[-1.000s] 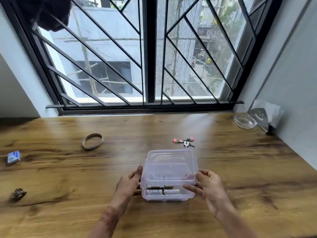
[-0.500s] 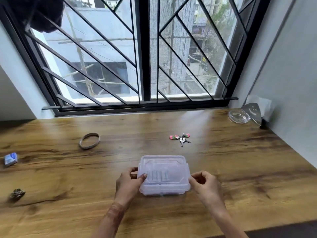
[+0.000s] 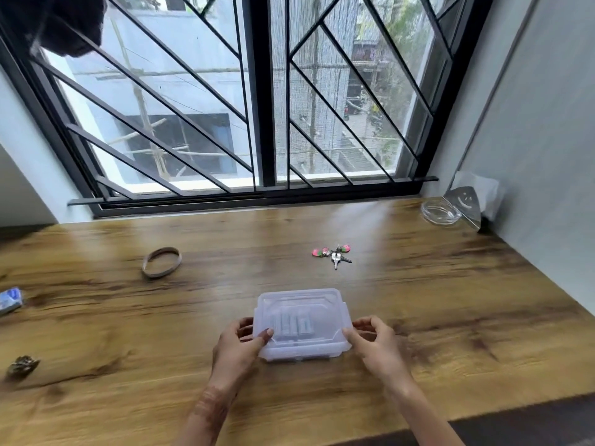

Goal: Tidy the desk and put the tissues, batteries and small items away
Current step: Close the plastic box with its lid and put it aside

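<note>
A clear plastic box (image 3: 301,323) with its lid down sits on the wooden desk (image 3: 450,300) in front of me. Several white batteries (image 3: 293,326) show through the lid. My left hand (image 3: 236,347) grips the box's left side, thumb on the lid. My right hand (image 3: 375,344) holds the right side with fingertips at the lid's edge. White tissues (image 3: 484,191) stand in a metal holder (image 3: 463,206) at the far right corner.
A bunch of keys with pink tags (image 3: 333,254) lies beyond the box. A rubber band ring (image 3: 161,262) lies to the left. A blue-white packet (image 3: 9,299) and a small brown item (image 3: 22,365) sit near the left edge. A glass dish (image 3: 439,212) stands beside the tissue holder.
The lid, raised a second ago, has come down onto the box. Both hands stay at the box's sides. The view has shifted a little.
</note>
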